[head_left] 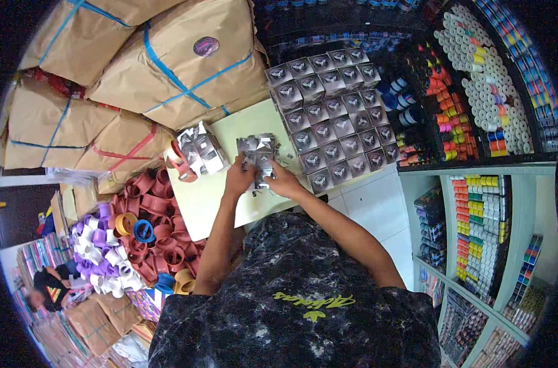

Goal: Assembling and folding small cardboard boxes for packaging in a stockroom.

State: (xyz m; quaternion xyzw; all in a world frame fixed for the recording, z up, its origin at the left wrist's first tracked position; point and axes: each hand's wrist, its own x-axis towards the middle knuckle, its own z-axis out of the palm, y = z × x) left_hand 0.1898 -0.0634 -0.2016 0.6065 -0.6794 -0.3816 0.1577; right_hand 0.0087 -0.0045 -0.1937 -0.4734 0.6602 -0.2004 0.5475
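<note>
On the pale yellow tabletop (199, 214), my left hand (240, 176) grips the left side of a small dark printed box (256, 146) with silvery patches. Opposite it, my right hand (283, 180) has its fingers closed at the box's lower right side. Small dark scraps lie close to the right fingers. A group of grey-and-white printed boxes (200, 150) stands to the left. Beside that group is a red tape dispenser (181, 164). Rows of dark boxes with a winged emblem (334, 126) cover the table's right side. My fingers partly hide the box I hold.
Large brown paper parcels (181, 61) bound with blue straps rise at the back left. A heap of reddish, purple and white plastic rings (153, 214) lies left of the table. Shelves of coloured spools (481, 214) line the right. A person (52, 285) is at lower left.
</note>
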